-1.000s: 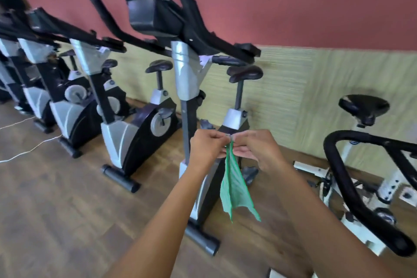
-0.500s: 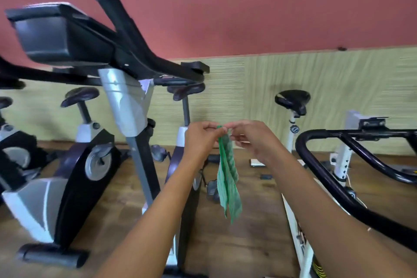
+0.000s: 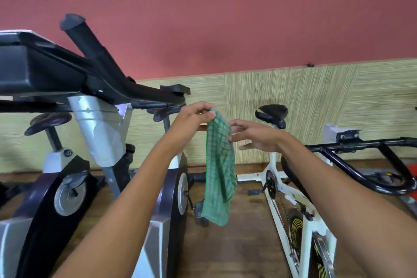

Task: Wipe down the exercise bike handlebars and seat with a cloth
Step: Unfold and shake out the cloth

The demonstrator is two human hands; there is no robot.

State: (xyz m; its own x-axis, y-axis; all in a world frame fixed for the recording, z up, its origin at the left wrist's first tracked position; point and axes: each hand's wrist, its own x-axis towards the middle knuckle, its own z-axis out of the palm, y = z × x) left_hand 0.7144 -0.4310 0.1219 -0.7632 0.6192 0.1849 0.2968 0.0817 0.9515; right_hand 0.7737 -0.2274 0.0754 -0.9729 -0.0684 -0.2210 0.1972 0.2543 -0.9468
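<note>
My left hand (image 3: 194, 117) pinches the top corner of a green checked cloth (image 3: 220, 171), which hangs straight down in mid-air. To the cloth's right, my right hand (image 3: 255, 135) has its fingers spread, the tips touching the cloth's right edge. A grey-and-black exercise bike stands at the left with black handlebars (image 3: 108, 67) above my left arm; its seat (image 3: 165, 113) is partly hidden behind my left hand. To the right stands a white spin bike with a black seat (image 3: 272, 114) and black looped handlebars (image 3: 361, 165).
The left bike's black console (image 3: 27, 63) juts out at head height. Another bike's seat (image 3: 47, 119) shows further left. Wooden floor (image 3: 243, 244) lies between the two near bikes. A red and woven-panel wall (image 3: 293, 97) runs behind.
The view has swung right, bringing the white bike in. Both hands have risen. My right hand has let go of the cloth's top and opened beside it.
</note>
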